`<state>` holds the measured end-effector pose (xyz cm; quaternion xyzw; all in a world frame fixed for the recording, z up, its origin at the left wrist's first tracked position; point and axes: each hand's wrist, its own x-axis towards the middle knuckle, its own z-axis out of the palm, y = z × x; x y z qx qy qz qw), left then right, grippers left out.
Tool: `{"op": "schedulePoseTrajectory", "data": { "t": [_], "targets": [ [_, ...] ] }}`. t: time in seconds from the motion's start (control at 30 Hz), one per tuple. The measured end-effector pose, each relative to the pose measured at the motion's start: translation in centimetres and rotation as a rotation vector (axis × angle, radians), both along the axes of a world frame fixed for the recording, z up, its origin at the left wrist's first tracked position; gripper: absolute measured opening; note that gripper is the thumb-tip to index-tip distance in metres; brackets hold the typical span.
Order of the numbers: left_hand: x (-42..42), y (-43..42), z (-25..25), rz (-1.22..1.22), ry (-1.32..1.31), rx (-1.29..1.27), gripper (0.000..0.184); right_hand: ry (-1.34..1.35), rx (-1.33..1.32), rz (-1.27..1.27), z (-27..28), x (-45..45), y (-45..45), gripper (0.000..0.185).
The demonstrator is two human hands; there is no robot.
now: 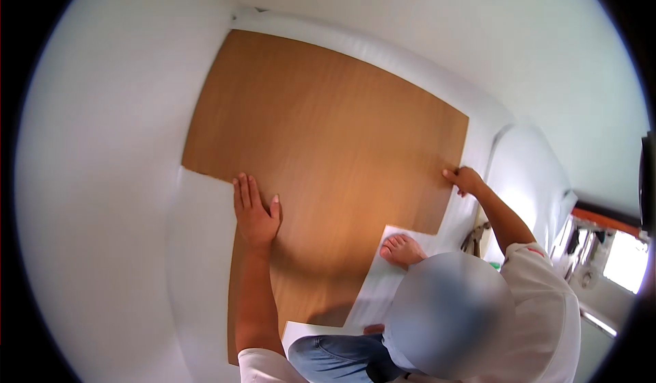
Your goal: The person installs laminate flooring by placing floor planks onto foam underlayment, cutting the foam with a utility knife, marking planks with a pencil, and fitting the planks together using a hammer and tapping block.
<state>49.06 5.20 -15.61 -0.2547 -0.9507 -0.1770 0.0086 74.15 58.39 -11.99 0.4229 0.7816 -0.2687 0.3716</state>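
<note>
A large brown wood-grain board (321, 130) lies in front of me, with its corners cut out in steps at the near left and near right. My left hand (256, 215) rests flat on it beside the left step, fingers stretched and thumb apart. At the right edge of the board is my right hand (466, 180), its thumb on top and its other fingers curled at the edge. The fingertips there are partly hidden.
White walls (102, 144) stand close on the left and at the back. A bare foot (403, 250) is by the right step, near a jeans-clad knee (335, 356). A blurred round patch hides part of the lower right. Unclear items hang by a bright window (626, 263).
</note>
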Motion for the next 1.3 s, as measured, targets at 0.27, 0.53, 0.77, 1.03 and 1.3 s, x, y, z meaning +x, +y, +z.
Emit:
{"op": "schedulePoseTrajectory", "data": {
  "t": [0.27, 0.53, 0.77, 1.03, 1.3],
  "targets": [
    [1.8, -1.6, -1.1, 0.072, 0.075, 0.129, 0.069, 0.208, 0.127, 0.013, -0.2, 1.2, -2.4, 0.092],
    [13.1, -10.6, -1.3, 0.648, 0.034, 0.021, 0.071, 0.303, 0.177, -0.040, -2.1, 3.3, -1.1, 0.077],
    [10.1, -11.4, -0.1, 0.666, -0.160, 0.012, 0.064, 0.384, 0.128, -0.154, -2.6, 3.9, -1.1, 0.067],
    [9.6, -11.7, 0.1, 0.758, -0.310, 0.133, 0.064, 0.525, 0.254, -0.177, -3.0, 4.8, -2.5, 0.055],
    [9.6, -11.7, -0.2, 0.773, -0.268, 0.098, 0.066, 0.549, 0.250, -0.169, -3.5, 4.7, -2.3, 0.056]
  ]
}}
